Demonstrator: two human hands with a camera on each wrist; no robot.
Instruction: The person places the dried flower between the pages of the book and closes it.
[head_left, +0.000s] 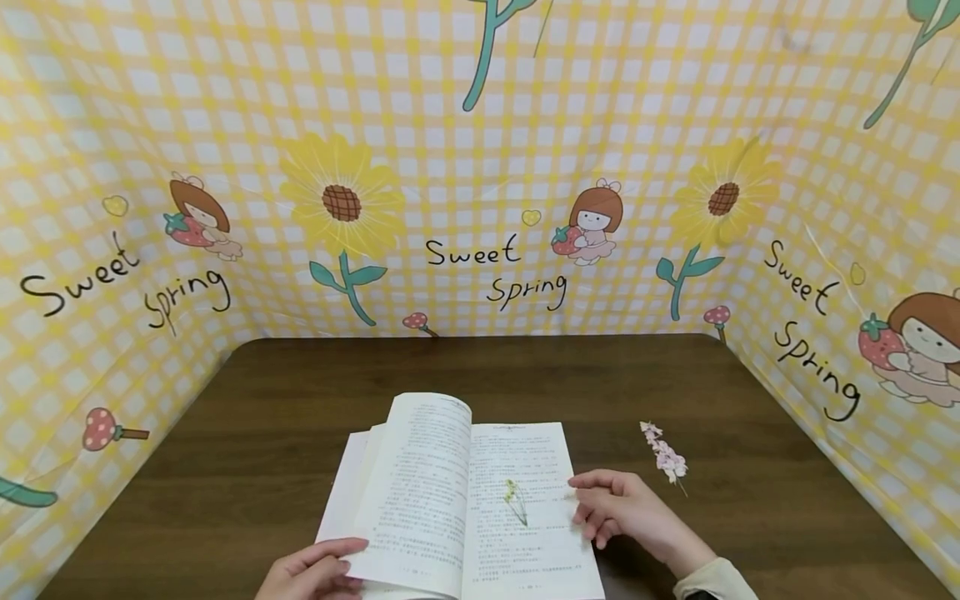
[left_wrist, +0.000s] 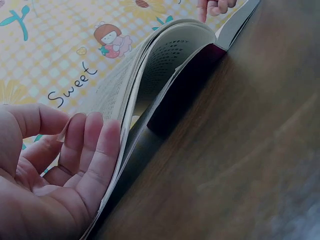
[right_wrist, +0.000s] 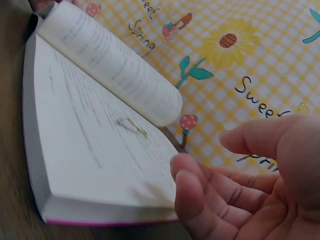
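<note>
Yellow sprig (head_left: pixel 515 503) on right-hand page (head_left: pixel 543 467) of open book (head_left: pixel 337 492), just left of right hand (head_left: pixel 633 512), nearer one; long axis roughly along gutter (head_left: pixel 469 517). Right hand loosely bent, holds nothing. Left hand (head_left: pixel 311 575) grips raised pages (head_left: pixel 427 483) at near corner.

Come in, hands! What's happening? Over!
Left hand on left pages; right hand by right page. Book open, yellow sprig on right page. Pink sprig aside, not in the way.

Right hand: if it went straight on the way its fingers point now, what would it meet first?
Probably the outer edge of the open book, right by the fingertips; whether they already touch is unclear. Just beyond, on the page, lies the small yellow flower.
</note>
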